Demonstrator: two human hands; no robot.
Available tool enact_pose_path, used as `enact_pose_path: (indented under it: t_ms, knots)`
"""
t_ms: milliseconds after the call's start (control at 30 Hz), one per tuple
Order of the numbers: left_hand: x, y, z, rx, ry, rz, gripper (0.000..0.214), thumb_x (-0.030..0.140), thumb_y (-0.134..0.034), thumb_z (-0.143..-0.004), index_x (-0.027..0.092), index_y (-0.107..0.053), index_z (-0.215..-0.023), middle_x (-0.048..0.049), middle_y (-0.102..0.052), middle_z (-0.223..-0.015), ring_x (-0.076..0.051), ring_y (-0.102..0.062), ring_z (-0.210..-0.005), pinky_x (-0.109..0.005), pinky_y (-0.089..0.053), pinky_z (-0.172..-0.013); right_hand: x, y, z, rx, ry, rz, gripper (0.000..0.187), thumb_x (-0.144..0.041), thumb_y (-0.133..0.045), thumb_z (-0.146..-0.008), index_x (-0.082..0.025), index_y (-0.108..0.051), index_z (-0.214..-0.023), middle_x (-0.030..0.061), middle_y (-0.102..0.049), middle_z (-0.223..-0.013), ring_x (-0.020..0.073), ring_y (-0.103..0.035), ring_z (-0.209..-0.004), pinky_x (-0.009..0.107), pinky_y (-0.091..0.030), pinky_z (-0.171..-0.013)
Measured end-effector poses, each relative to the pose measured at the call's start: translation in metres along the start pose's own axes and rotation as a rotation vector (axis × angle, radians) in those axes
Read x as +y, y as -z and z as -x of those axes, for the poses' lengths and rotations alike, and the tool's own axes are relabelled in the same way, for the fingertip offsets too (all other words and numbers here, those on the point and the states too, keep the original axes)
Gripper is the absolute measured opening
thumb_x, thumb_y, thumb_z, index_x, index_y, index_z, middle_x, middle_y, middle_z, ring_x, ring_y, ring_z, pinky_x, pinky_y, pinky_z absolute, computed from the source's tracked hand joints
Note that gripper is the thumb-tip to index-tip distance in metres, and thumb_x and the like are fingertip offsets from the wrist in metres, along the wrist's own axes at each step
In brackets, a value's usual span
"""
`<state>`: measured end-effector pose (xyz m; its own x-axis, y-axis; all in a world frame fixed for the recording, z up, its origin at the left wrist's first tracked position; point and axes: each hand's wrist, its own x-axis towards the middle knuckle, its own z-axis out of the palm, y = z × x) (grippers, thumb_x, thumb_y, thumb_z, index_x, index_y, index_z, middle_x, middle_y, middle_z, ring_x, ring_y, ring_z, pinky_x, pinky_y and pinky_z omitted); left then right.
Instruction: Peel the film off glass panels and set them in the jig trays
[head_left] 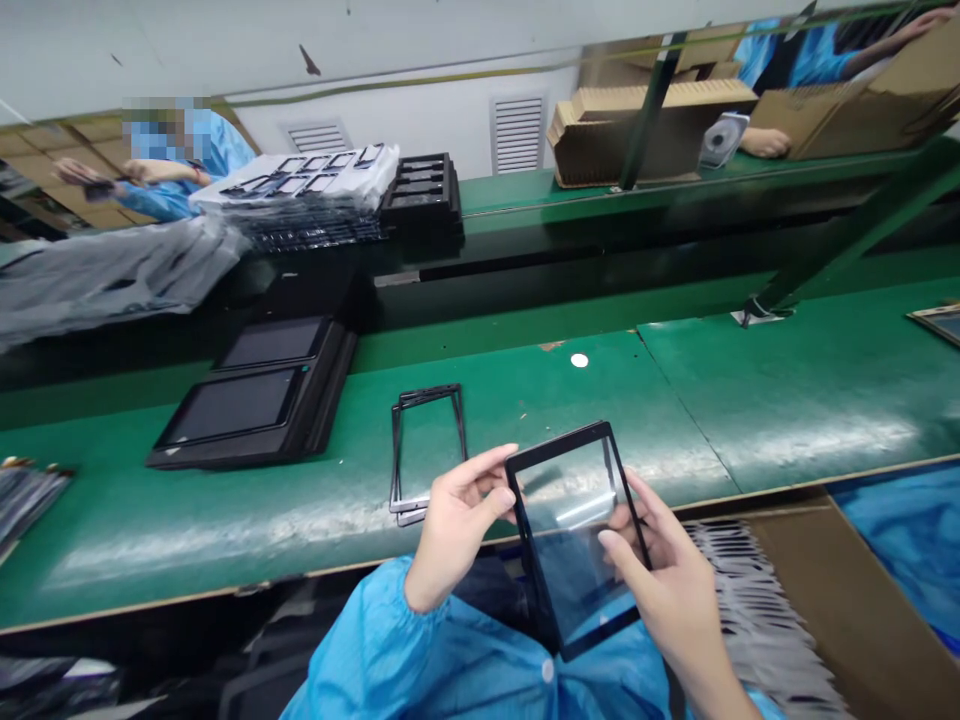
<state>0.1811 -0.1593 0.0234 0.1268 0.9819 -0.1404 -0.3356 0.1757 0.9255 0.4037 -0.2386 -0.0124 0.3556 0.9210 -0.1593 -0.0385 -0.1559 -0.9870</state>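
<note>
I hold a black-framed glass touch panel (pixel 577 545) above my lap, tilted toward me, in both hands. My left hand (pixel 456 522) pinches its left edge near the top corner. My right hand (pixel 664 565) grips its right edge, thumb lying across the glass. Just left of my left hand, a small stack of thin black frames (pixel 426 448) lies on the green bench (pixel 247 520).
A black tray of tablets (pixel 255 400) sits on the bench at left. Stacked trays (pixel 420 190) and wrapped panels (pixel 300 185) stand on the far shelf. A cardboard box (pixel 810 590) with packing is at my right. Other people in blue coats (pixel 191 160) work across the line.
</note>
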Motion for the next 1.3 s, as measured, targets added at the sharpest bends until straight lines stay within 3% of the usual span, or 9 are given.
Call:
enact_pose_path:
  t_ms: [400,667,767,867,933,1033,1100,1200,1300]
  knots:
    - [-0.005,-0.001,-0.001,0.036,0.048,0.079,0.048,0.028,-0.095,-0.078,0.025,-0.083,-0.124,-0.0091,-0.083,-0.096,-0.021,-0.081,-0.082,-0.019,-0.063,-0.055,-0.014,-0.007,-0.003,-0.027,-0.023,-0.037,0.068,-0.038,-0.085,-0.088,-0.027,-0.062,-0.151,-0.0002,-0.067,-0.090,0.0138,-0.062,-0.067,0.022,-0.056,-0.057]
    - [-0.006,-0.005,-0.002,0.073,0.067,0.047,0.052,0.030,-0.095,-0.077,0.021,-0.081,-0.127,-0.0130,-0.085,-0.104,-0.025,-0.083,-0.089,-0.019,-0.063,-0.054,-0.006,-0.008,-0.002,-0.024,-0.009,0.061,0.064,-0.040,-0.079,-0.093,-0.027,-0.059,-0.153,0.0005,-0.066,-0.093,0.0154,-0.063,-0.070,0.026,-0.057,-0.061]
    - [-0.005,-0.005,-0.002,0.088,0.069,-0.002,0.052,0.031,-0.093,-0.079,0.020,-0.080,-0.129,-0.0139,-0.084,-0.108,-0.026,-0.083,-0.090,-0.019,-0.063,-0.054,-0.003,-0.006,-0.002,0.015,0.133,0.229,0.061,-0.040,-0.075,-0.095,-0.027,-0.060,-0.152,0.0052,-0.069,-0.104,0.0225,-0.069,-0.089,0.038,-0.062,-0.082]
    - [-0.001,-0.006,0.001,0.077,0.063,-0.076,0.048,0.029,-0.089,-0.082,0.018,-0.080,-0.128,-0.0129,-0.085,-0.100,-0.026,-0.084,-0.085,-0.020,-0.063,-0.055,-0.012,-0.002,-0.009,0.094,0.339,0.401,0.051,-0.040,-0.076,-0.093,-0.027,-0.069,-0.142,0.0138,-0.064,-0.138,0.0354,-0.060,-0.132,0.055,-0.047,-0.115]
    - [0.003,-0.007,0.005,0.071,0.054,-0.127,0.044,0.027,-0.088,-0.081,0.017,-0.082,-0.124,-0.0116,-0.086,-0.091,-0.025,-0.084,-0.081,-0.019,-0.062,-0.056,-0.024,0.002,-0.018,0.071,0.329,0.318,0.051,-0.040,-0.072,-0.097,-0.029,-0.065,-0.146,0.0136,-0.061,-0.150,0.0355,-0.056,-0.141,0.055,-0.043,-0.119]
    - [0.008,-0.009,0.012,0.088,0.048,-0.187,0.040,0.027,-0.088,-0.079,0.016,-0.085,-0.117,-0.0104,-0.085,-0.085,-0.024,-0.084,-0.076,-0.018,-0.061,-0.056,-0.044,0.007,-0.033,-0.038,0.139,0.059,0.057,-0.043,-0.067,-0.102,-0.030,-0.054,-0.156,0.0087,-0.080,-0.122,0.0280,-0.076,-0.111,0.043,-0.059,-0.100]
    - [0.011,-0.010,0.015,0.099,0.058,-0.221,0.040,0.028,-0.089,-0.077,0.015,-0.086,-0.114,-0.0108,-0.085,-0.083,-0.024,-0.084,-0.074,-0.018,-0.061,-0.055,-0.056,0.007,-0.042,-0.096,0.061,-0.021,0.055,-0.046,-0.070,-0.099,-0.026,-0.060,-0.150,0.0035,-0.083,-0.091,0.0250,-0.081,-0.085,0.037,-0.063,-0.085]
    - [0.014,-0.009,0.015,0.105,0.090,-0.250,0.042,0.029,-0.092,-0.072,0.015,-0.087,-0.111,-0.0116,-0.085,-0.083,-0.026,-0.084,-0.074,-0.021,-0.063,-0.057,-0.065,0.004,-0.050,-0.150,0.034,-0.024,0.041,-0.048,-0.075,-0.093,-0.020,-0.076,-0.122,0.0019,-0.079,-0.068,0.0255,-0.080,-0.068,0.036,-0.063,-0.074]
    - [0.015,-0.007,0.014,0.094,0.104,-0.248,0.040,0.029,-0.092,-0.072,0.016,-0.087,-0.109,-0.0108,-0.085,-0.083,-0.025,-0.084,-0.074,-0.022,-0.064,-0.060,-0.067,0.000,-0.050,-0.151,0.028,0.003,0.029,-0.047,-0.078,-0.088,-0.020,-0.081,-0.098,0.0044,-0.080,-0.064,0.0279,-0.081,-0.066,0.038,-0.063,-0.073]
